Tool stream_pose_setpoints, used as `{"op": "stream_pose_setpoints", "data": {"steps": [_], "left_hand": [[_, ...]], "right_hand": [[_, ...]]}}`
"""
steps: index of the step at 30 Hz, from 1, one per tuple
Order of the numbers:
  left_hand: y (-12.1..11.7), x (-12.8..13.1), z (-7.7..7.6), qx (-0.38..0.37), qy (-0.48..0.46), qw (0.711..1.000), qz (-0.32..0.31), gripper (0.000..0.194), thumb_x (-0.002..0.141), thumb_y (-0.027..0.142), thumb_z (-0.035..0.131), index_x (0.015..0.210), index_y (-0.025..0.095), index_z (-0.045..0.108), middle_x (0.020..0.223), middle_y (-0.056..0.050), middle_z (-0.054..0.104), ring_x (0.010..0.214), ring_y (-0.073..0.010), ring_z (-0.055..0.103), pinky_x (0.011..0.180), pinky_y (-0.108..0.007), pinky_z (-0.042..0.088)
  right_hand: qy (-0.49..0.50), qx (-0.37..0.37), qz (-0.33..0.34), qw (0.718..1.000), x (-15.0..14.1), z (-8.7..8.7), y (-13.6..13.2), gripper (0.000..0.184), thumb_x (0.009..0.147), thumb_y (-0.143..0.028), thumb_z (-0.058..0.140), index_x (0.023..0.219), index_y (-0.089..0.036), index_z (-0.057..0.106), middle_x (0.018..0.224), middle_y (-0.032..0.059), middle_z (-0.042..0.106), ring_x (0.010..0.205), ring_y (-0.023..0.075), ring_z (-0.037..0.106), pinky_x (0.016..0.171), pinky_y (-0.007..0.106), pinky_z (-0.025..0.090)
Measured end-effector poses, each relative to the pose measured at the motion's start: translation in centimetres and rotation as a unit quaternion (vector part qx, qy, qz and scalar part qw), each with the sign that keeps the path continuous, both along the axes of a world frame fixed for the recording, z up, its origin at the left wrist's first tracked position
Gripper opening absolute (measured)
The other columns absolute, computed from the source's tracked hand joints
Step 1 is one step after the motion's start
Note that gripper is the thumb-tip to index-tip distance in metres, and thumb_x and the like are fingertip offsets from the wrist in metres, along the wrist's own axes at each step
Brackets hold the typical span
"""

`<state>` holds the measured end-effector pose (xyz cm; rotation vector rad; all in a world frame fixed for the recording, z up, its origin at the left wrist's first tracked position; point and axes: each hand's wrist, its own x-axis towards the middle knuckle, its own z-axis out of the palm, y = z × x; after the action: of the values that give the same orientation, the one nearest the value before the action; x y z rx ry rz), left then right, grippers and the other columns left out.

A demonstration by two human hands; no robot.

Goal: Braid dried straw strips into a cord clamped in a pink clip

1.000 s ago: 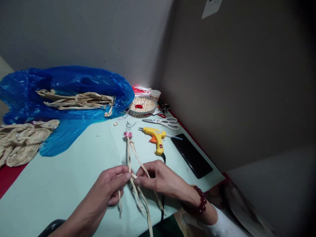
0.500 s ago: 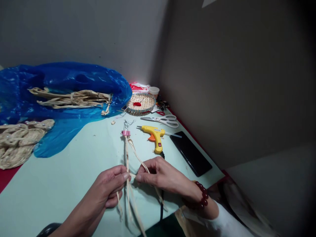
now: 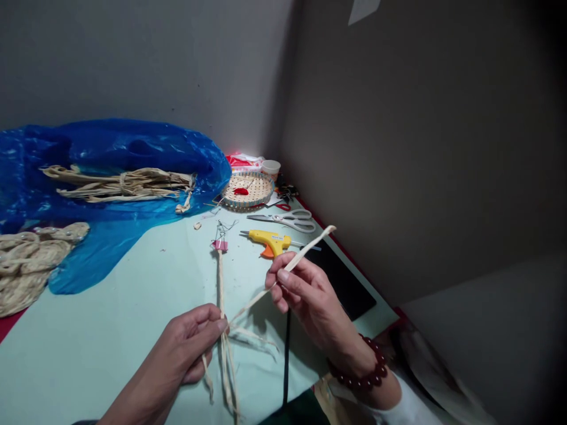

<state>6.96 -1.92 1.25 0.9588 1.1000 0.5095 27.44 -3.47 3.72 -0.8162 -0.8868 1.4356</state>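
Note:
Pale plant-fibre strands run down the table from a pink binder clip. My left hand is closed, pinching the strands between thumb and forefinger, with loose ends hanging below. My right hand, a dark red bead bracelet on its wrist, pinches one strand that stretches from the left fingertips. That strand's free end points up and right past my right fingers. Just behind the right hand lies a yellow glue gun, its handle partly hidden.
White-handled scissors, a woven basket and a paper cup are farther back. A dark phone lies at right. A blue plastic bag with a fibre bundle spreads left, near a woven piece.
My right hand has moved up and right, drawing one strand out from the left hand. Another loose strand now lies to the right, below the pulled one. The left hand keeps its pinch.

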Motion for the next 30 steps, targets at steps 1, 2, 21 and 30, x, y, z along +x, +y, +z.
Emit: {"op": "stream_pose_setpoints", "data": {"steps": [1,2,21,30], "left_hand": [[0.0,0.0,0.1,0.000,-0.001,1.000,0.000,0.036,0.074,0.051,0.068,0.070,0.018,0.053,0.050,0.012,0.028,0.042,-0.0029,0.011,0.040,-0.019,0.005],[-0.1,0.1,0.2,0.001,-0.002,1.000,0.000,0.037,0.074,0.051,0.068,0.070,0.018,0.053,0.049,0.012,0.027,0.042,-0.0027,0.011,0.040,-0.019,0.004],[-0.3,0.0,1.0,0.005,-0.016,1.000,0.004,0.035,0.076,0.049,0.068,0.077,0.016,0.055,0.056,0.010,0.033,0.046,-0.0032,0.014,0.041,-0.018,0.009],[-0.2,0.0,0.5,0.004,-0.021,1.000,-0.013,0.032,0.078,0.047,0.066,0.075,0.018,0.054,0.060,0.009,0.035,0.048,-0.0047,0.013,0.042,-0.021,0.009]], "right_hand": [[-0.001,0.010,-0.011,1.000,-0.1,0.0,-0.1,0.011,0.089,-0.025,0.061,0.092,-0.015,0.058,0.083,0.0023,0.062,0.063,0.0069,0.053,0.056,0.017,0.043],[-0.008,0.021,-0.020,1.000,-0.1,-0.1,-0.3,0.011,0.089,-0.025,0.060,0.094,-0.016,0.058,0.084,0.0026,0.063,0.064,0.0074,0.054,0.058,0.018,0.044],[-0.270,0.126,-0.105,0.949,-0.7,-1.8,-4.9,0.013,0.096,-0.019,0.047,0.099,-0.022,0.059,0.091,0.0043,0.061,0.076,0.0142,0.062,0.068,0.028,0.053],[-0.274,0.193,-0.120,0.935,-1.2,-1.4,-5.4,0.022,0.094,-0.011,0.043,0.102,-0.023,0.060,0.090,0.0059,0.063,0.077,0.0167,0.062,0.069,0.033,0.052]]}}
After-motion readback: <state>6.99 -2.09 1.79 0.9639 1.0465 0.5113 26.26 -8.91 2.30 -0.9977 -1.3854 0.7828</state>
